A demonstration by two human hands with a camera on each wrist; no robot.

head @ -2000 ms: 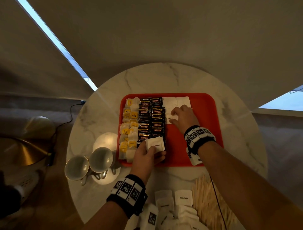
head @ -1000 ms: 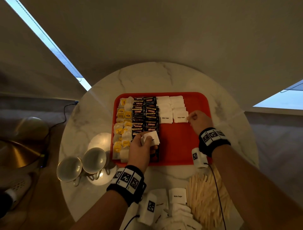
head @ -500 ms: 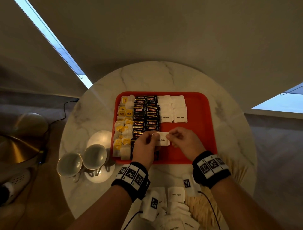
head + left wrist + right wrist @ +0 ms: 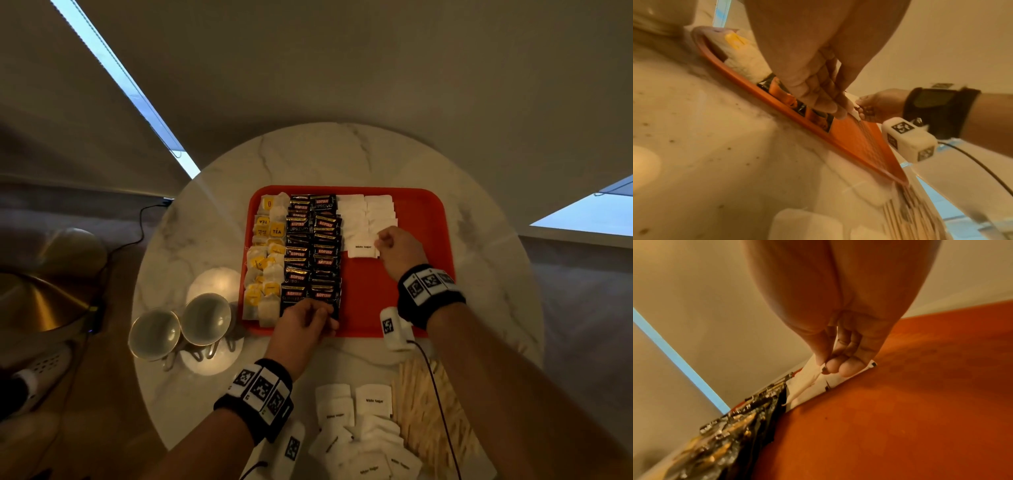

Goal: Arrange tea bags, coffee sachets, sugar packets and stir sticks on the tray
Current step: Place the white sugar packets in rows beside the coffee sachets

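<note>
Nearest, loose white sugar packets (image 4: 363,425) and wooden stir sticks (image 4: 431,418) lie at six o'clock. My left hand (image 4: 301,325), fingers relaxed, rests on the Kopiko sachets (image 4: 313,253). Farther, at one o'clock on the red tray (image 4: 424,219), my right hand (image 4: 399,251) pinches a sugar packet (image 4: 813,378).

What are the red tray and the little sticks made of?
The tray looks like matte plastic: evenly red, with a moulded rim and a fine grid texture. The sticks look like bare wood: pale tan, thin and flat, though their grain is too blurred to confirm.
</note>
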